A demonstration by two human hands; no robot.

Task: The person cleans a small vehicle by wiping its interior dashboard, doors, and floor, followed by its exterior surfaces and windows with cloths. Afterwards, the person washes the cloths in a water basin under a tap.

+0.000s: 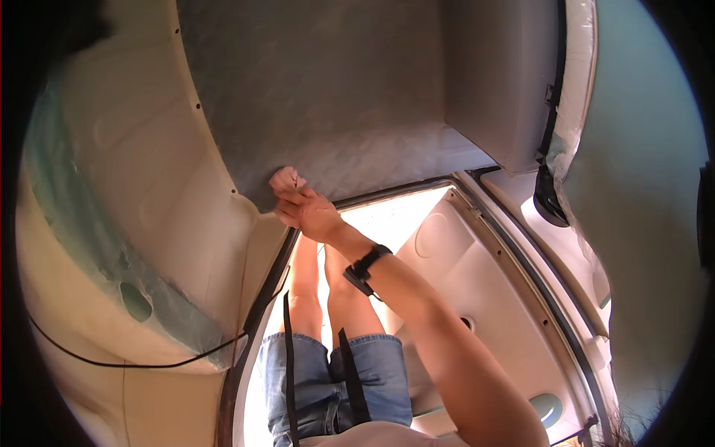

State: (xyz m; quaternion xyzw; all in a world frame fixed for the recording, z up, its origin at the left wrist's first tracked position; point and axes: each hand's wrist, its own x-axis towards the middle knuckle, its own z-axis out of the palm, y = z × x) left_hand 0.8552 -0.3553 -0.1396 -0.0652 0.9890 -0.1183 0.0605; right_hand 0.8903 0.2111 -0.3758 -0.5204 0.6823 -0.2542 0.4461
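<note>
My right hand (309,212), with a black band (366,270) on its wrist, reaches forward from the lower right. Its fingers are closed around a small pink crumpled cloth (286,179). The cloth rests against the lower left edge of a grey, mottled panel (328,97), close to where it meets the beige trim (156,171). Part of the cloth is hidden by the fingers. Nowhere in the frame does my left hand appear.
Below the panel is a bright door opening (395,216), with a pale door panel (477,298) beside it. A thin black cable (149,366) loops across the left trim. Plastic film (570,112) edges the right side. Two black straps (353,376) hang over my denim shorts (313,372).
</note>
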